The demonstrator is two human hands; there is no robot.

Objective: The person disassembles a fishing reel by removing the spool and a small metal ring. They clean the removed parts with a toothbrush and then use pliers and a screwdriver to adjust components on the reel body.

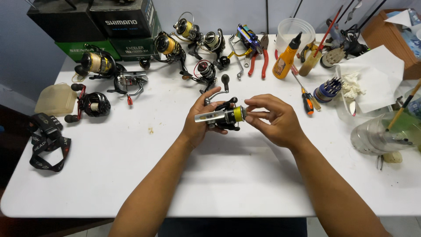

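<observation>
A black spinning fishing reel (222, 115) with a silver foot and a yellow-lined spool is held over the middle of the white table (131, 175). My left hand (197, 120) grips its body from the left, with the reel's handle sticking up behind the fingers. My right hand (274, 118) comes in from the right, its fingertips pinching the front end of the spool.
Several other reels (166, 46) lie along the table's far side in front of stacked boxes (109, 26). Red pliers (263, 57), an orange bottle (286, 59), screwdrivers (307, 101), a bit holder (328, 90), tissue and clear containers (377, 136) crowd the right. A headlamp (46, 138) hangs at the left edge.
</observation>
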